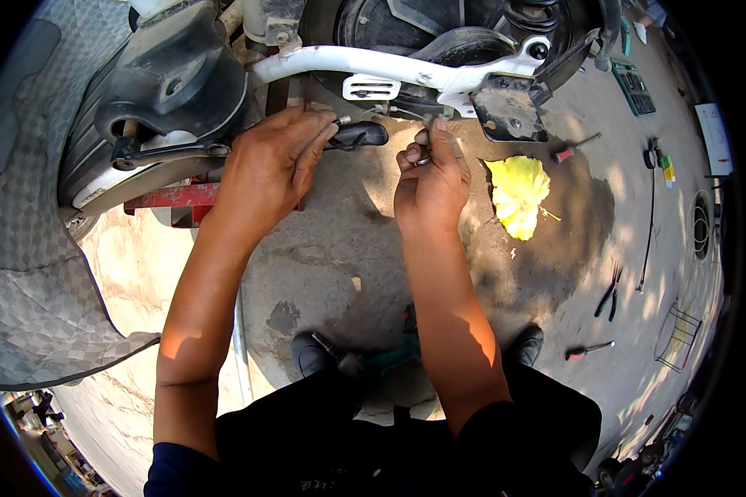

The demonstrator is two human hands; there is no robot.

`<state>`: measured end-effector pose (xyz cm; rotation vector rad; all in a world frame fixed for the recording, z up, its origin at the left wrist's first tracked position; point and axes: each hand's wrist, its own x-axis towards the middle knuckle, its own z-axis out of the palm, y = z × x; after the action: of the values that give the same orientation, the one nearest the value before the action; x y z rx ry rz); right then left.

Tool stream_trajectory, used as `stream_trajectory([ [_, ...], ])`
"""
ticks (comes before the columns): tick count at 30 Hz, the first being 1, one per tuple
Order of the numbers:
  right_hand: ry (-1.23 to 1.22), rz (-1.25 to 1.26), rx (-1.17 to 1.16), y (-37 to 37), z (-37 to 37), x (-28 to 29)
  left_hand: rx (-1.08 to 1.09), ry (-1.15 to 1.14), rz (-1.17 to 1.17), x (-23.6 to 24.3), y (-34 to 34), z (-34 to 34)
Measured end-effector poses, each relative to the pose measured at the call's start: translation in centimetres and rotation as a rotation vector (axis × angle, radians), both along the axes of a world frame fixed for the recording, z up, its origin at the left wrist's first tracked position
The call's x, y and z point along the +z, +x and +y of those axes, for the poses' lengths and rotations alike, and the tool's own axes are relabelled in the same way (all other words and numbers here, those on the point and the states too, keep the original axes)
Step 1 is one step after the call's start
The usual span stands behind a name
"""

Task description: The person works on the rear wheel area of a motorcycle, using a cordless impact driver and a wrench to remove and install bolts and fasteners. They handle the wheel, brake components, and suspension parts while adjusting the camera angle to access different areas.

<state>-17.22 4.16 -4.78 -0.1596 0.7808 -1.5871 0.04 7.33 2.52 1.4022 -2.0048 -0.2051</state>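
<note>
My left hand (pixel 273 161) is closed, thumb and fingers pinched beside a small metal fitting (pixel 345 120) below the white frame tube (pixel 352 60) of a scooter-like vehicle. A black rubber-covered lever (pixel 360 135) sticks out just past those fingertips. My right hand (pixel 435 178) is also closed, its fingers curled near the end of a thin metal cable (pixel 402 111) under the tube. A bit of shiny metal shows between its fingers, too small to name. What exactly each hand grips is partly hidden. The wheel (pixel 414 25) lies behind the tube.
A yellow leaf (pixel 520 197) lies on a damp patch right of my hands. Farther right are screwdrivers (pixel 589 351), black-handled pliers (pixel 609 291), a green tool case (pixel 634 87) and a wire rack (pixel 678 338). A green tool (pixel 389 358) lies between my shoes. A red stand (pixel 172 197) is at left.
</note>
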Motion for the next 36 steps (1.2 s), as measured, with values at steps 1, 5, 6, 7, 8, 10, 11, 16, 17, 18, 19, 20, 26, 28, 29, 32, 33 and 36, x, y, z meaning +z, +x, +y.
stream_trajectory([
  [1,0.025,0.032,-0.024,-0.6,0.1,-0.3,0.042,0.062,-0.076,-0.5,-0.4,0.2],
  [5,0.02,0.165,-0.011,-1.7,1.0,-1.0,0.134,-0.004,-0.116,-1.0,-1.1,-0.9],
  [6,0.008,0.168,-0.019,-1.9,1.0,-1.0,0.119,-0.009,-0.105,-1.3,-1.1,-1.2],
  [7,-0.003,0.172,-0.028,-2.3,0.9,-1.1,0.104,-0.012,-0.095,-1.9,-1.2,-1.4],
  [8,-0.014,0.174,-0.037,-2.6,0.8,-1.2,0.088,-0.016,-0.085,-2.2,-1.3,-1.5],
  [10,-0.046,0.178,-0.035,-2.9,0.9,-1.9,0.099,0.008,-0.036,-2.1,-1.5,-1.6],
  [11,-0.062,0.18,-0.032,-3.0,1.0,-2.1,0.105,0.019,-0.011,-2.1,-1.6,-1.7],
  [16,-0.033,0.197,-0.02,-3.6,1.2,-2.6,0.04,0.069,0.159,-2.8,0.5,-1.8],
  [17,-0.038,0.193,-0.015,-3.7,1.2,-2.8,0.012,0.075,0.194,-3.0,0.9,-1.7],
  [18,-0.035,0.19,-0.006,-3.7,1.1,-2.8,0.034,0.074,0.23,-3.0,0.9,-1.8],
  [19,-0.031,0.187,0.002,-3.6,1.0,-2.9,0.057,0.073,0.266,-2.8,0.8,-1.8],
  [20,-0.027,0.183,0.011,-3.6,0.9,-2.9,0.08,0.073,0.302,-2.7,0.7,-1.9],
  [26,0.121,-0.068,0.162,-1.4,2.2,-5.2,0.045,0.05,0.339,-3.2,0.6,-2.2],
  [28,0.129,-0.087,0.166,-1.3,2.3,-5.0,0.069,0.068,0.379,-3.2,0.3,-2.3],
  [29,0.139,-0.082,0.146,-1.8,1.9,-4.9,0.081,0.077,0.399,-3.2,0.2,-2.3],
  [32,-0.079,0.208,0.018,-4.4,1.0,-2.9,0.058,0.054,0.353,-3.6,0.5,-1.8],
  [33,-0.188,0.43,-0.007,-5.2,1.0,-1.5,0.075,0.045,0.356,-3.6,0.7,-1.9],
  [36,-0.357,0.741,-0.076,-5.7,0.9,1.4,0.08,0.009,0.341,-3.6,0.3,-2.3],
])
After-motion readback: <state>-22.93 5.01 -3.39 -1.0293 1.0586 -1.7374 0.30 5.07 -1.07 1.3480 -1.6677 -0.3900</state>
